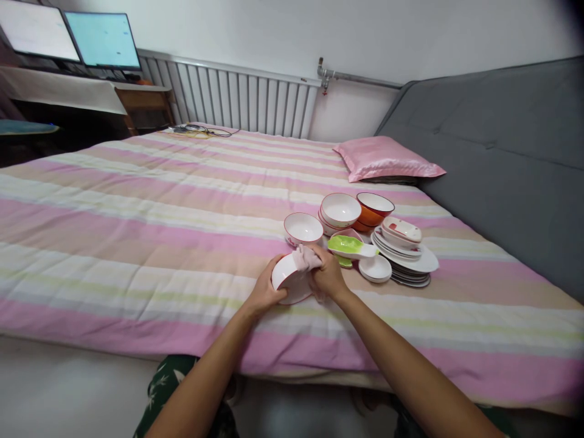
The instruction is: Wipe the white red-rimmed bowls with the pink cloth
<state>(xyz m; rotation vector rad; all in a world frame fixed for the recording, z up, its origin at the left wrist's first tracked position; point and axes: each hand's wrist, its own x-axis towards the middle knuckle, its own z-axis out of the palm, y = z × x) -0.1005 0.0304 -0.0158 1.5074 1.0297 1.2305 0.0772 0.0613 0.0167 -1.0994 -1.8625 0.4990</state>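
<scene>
A white bowl [290, 285] is tilted on its side just above the bed's near part. My left hand [267, 289] grips its left rim, thumb on the near side. A pale pink cloth [306, 258] is bunched in my right hand [329, 272], which presses it over the bowl's right rim. Right behind them stands another white bowl [303, 228] with a thin red rim. To the right of my right hand lie a green and white spoon-shaped dish [350, 246] and small white dishes [375, 267].
Stacked white bowls [340, 208], orange bowls [375, 210] and a pile of plates [426, 260] sit on the striped bedsheet [173, 243]. Farther back are a pink pillow [385, 158] and tangled cables [201, 130]. A grey headboard [497, 140] borders the right side.
</scene>
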